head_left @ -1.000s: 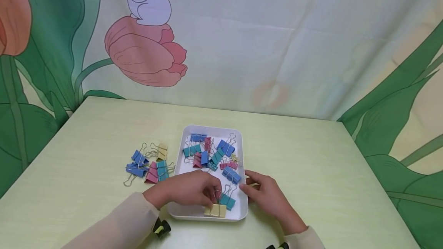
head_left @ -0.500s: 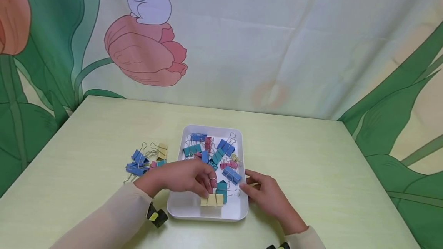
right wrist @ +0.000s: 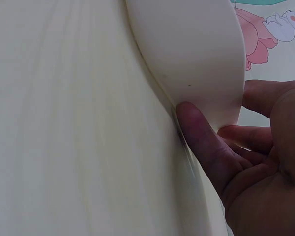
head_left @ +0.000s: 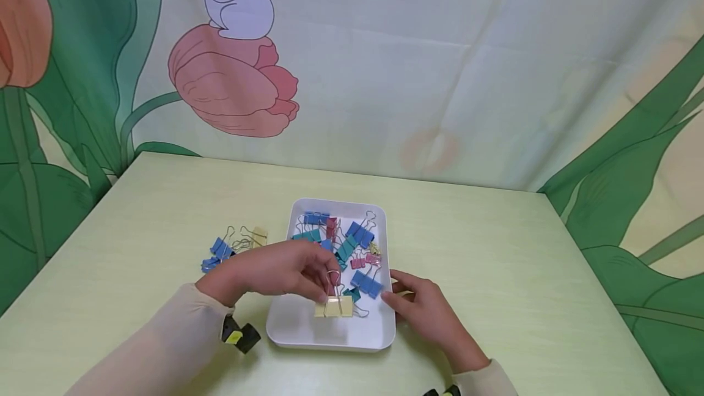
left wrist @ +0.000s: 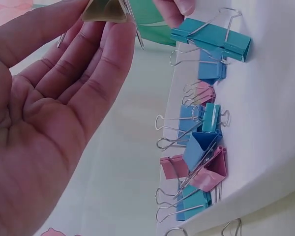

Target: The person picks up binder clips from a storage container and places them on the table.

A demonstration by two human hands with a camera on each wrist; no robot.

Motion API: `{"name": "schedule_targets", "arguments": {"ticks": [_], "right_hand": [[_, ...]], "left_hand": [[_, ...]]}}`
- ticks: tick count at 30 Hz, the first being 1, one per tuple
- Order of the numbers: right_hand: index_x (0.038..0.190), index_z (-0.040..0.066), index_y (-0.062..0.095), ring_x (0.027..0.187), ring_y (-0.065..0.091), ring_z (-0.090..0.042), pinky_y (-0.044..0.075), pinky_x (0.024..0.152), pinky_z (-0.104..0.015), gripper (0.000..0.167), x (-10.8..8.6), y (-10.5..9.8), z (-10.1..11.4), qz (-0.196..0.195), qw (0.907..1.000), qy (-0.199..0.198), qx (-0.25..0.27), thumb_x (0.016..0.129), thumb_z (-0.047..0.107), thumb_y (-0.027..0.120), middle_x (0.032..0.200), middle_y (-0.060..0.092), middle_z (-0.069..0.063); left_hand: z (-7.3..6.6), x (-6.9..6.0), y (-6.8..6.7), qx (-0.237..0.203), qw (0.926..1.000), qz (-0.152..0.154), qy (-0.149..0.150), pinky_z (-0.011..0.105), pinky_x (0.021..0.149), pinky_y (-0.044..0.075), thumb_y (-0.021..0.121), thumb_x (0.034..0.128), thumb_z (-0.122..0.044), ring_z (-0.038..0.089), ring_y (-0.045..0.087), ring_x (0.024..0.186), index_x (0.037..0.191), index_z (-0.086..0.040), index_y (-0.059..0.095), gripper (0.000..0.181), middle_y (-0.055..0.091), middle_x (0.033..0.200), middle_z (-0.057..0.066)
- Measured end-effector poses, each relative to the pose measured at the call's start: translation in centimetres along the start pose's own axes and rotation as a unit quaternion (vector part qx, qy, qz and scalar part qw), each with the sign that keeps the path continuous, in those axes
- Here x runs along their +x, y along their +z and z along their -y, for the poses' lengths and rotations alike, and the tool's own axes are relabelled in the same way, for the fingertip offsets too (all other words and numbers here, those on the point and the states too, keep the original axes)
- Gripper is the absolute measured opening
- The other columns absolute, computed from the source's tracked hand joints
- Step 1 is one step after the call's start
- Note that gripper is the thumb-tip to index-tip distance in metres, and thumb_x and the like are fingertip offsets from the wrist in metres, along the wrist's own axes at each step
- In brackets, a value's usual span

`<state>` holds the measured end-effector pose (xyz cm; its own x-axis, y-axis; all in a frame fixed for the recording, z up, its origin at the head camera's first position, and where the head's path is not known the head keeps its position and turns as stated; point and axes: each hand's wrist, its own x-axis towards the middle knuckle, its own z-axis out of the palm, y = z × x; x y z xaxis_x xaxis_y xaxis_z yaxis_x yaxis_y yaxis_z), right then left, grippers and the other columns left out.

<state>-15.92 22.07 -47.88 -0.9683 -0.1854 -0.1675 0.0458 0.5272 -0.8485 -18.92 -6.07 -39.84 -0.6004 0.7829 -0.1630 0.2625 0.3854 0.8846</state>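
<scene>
My left hand point(head_left: 275, 271) is over the near part of a white tray point(head_left: 297, 338). Between its thumb and fingers it pinches a yellow binder clip point(head_left: 334, 307), whose end also shows at the top of the left wrist view. A teal binder clip point(left wrist: 211, 38) is just behind it, partly hidden in the head view. My right hand point(head_left: 426, 310) holds the right side of the tray, its fingertips against the wall point(right wrist: 191, 59). In the tray's far half lie several blue, teal, pink and yellow clips, such as a blue clip point(head_left: 366, 284).
Left of the tray on the pale table point(head_left: 467, 237) lies a small pile of clips, including a blue clip point(head_left: 222, 248) and a yellow clip point(head_left: 260, 237). My left forearm hides part of it. A printed curtain point(head_left: 385, 78) hangs behind the table.
My left hand has risen and moved a little left and away from me, carrying the yellow binder clip off the tray's near end. The teal clip behind it has shifted. My right hand stays put.
</scene>
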Motion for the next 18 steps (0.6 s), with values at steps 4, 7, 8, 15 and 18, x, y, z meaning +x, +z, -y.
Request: {"name": "schedule_targets", "arguments": {"ticks": [4, 7, 8, 15, 18], "right_hand": [[0.138, 0.008, 0.054, 0.086, 0.068, -0.017, 0.06, 0.068, -0.028, 0.052, 0.0, 0.0, 0.0, 0.001, 1.0, -0.001, 0.0, 0.09, 0.025, 0.068, 0.107, 0.067, -0.013], [0.138, 0.008, 0.054, 0.086, 0.068, -0.017, 0.06, 0.068, -0.028, 0.052, 0.0, 0.0, 0.0, 0.002, 1.0, -0.001, -0.001, 0.091, 0.025, 0.068, 0.107, 0.067, -0.012], [0.138, 0.008, 0.054, 0.085, 0.068, -0.017, 0.059, 0.068, -0.028, 0.052, 0.0, 0.0, 0.0, 0.001, 1.0, -0.002, 0.0, 0.091, 0.024, 0.068, 0.107, 0.067, -0.012], [0.138, 0.009, 0.054, 0.085, 0.068, -0.017, 0.06, 0.067, -0.029, 0.051, 0.1, 0.1, -0.1, -0.001, 1.0, -0.001, 0.007, 0.09, 0.024, 0.068, 0.107, 0.066, -0.013], [0.138, 0.01, 0.054, 0.085, 0.068, -0.017, 0.06, 0.067, -0.029, 0.052, 0.1, 0.1, -0.1, -0.001, 1.0, 0.0, 0.007, 0.09, 0.024, 0.068, 0.107, 0.066, -0.012]], "left_hand": [[0.1, -0.3, -0.2, 0.003, 0.9999, -0.006, 0.008, 0.028, 0.08, 0.057, 0.073, 0.0847, -0.008, 0.016, 0.068, 0.085, 0.104, -0.007, 0.066, 0.021, 0.07, 0.091, 0.001], [0.3, -0.5, -0.4, 0.01, 0.9998, -0.012, 0.013, 0.028, 0.079, 0.057, 0.073, 0.0849, -0.009, 0.016, 0.067, 0.085, 0.103, -0.008, 0.067, 0.019, 0.069, 0.091, 0.0], [0.4, -0.7, -0.4, 0.014, 0.9997, -0.015, 0.014, 0.028, 0.079, 0.057, 0.073, 0.085, -0.009, 0.016, 0.067, 0.085, 0.102, -0.009, 0.067, 0.018, 0.069, 0.09, 0.0], [0.5, -1.8, -1.0, 0.031, 0.9984, -0.044, 0.016, 0.026, 0.076, 0.057, 0.073, 0.086, -0.014, 0.016, 0.066, 0.084, 0.097, -0.015, 0.067, 0.012, 0.068, 0.09, 0.0], [0.5, -2.3, -1.2, 0.04, 0.9974, -0.06, 0.006, 0.026, 0.077, 0.057, 0.073, 0.0857, -0.014, 0.015, 0.066, 0.085, 0.097, -0.015, 0.067, 0.013, 0.067, 0.092, 0.0]]}}
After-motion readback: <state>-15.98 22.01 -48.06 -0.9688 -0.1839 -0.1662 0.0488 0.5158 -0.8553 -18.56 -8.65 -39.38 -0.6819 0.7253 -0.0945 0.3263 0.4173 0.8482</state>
